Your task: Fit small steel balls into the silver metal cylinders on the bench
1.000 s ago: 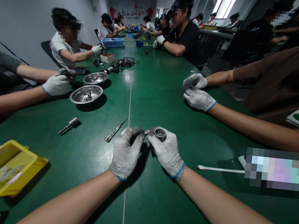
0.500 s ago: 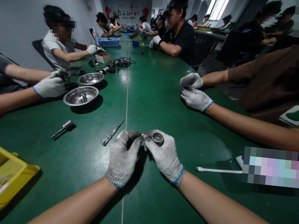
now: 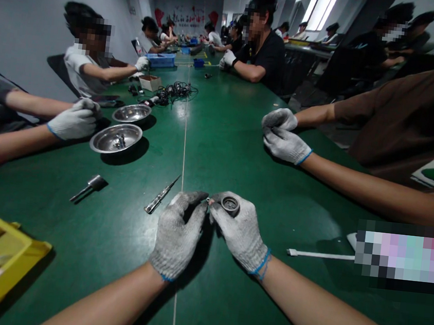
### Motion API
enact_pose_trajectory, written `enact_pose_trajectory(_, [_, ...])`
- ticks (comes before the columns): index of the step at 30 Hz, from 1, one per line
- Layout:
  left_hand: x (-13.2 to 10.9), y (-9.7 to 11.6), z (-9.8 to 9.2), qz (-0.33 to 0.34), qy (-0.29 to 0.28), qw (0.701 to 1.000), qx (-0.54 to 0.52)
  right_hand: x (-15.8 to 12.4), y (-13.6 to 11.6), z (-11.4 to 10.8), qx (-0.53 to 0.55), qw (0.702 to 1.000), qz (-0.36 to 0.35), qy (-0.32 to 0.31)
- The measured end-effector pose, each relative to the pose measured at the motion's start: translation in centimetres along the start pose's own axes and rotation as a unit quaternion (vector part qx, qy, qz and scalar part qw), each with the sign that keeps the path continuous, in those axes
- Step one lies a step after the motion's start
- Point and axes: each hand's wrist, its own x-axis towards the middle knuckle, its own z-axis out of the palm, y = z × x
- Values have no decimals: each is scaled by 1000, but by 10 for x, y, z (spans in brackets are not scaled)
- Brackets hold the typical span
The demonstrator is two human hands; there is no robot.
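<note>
My left hand point(image 3: 177, 233), in a greyed white knit glove, pinches at its fingertips; a tiny pale piece shows there, too small to name. My right hand point(image 3: 241, 232), gloved likewise, is closed around a round dark-grey metal part point(image 3: 230, 205) with a raised rim and a recessed centre. Its thumb and forefinger meet the left fingertips at the tiny piece. Left of my hands, a slim pointed metal tool point(image 3: 162, 195) lies on the green table point(image 3: 225, 153). Further left lies a metal part with a cylindrical head and a thin shaft point(image 3: 89, 188).
Two steel bowls point(image 3: 97, 144) stand at the left, the nearer with small metal parts. A yellow bin point(image 3: 33, 252) sits near left. A white cable point(image 3: 319, 255) lies at right. Co-workers' gloved hands point(image 3: 287, 139) work at both sides. Black cables point(image 3: 175, 93) lie beyond.
My hands keep almost the same pose, fingertips together. The view has shifted slightly. At the far left, a co-worker's gloved hand has lifted a little near the cardboard box.
</note>
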Motion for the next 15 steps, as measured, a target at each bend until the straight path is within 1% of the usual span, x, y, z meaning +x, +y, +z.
enact_pose_trajectory(15, [0,1,0,-14,3,1000,-5,0,0,0,-1,1000,3,2])
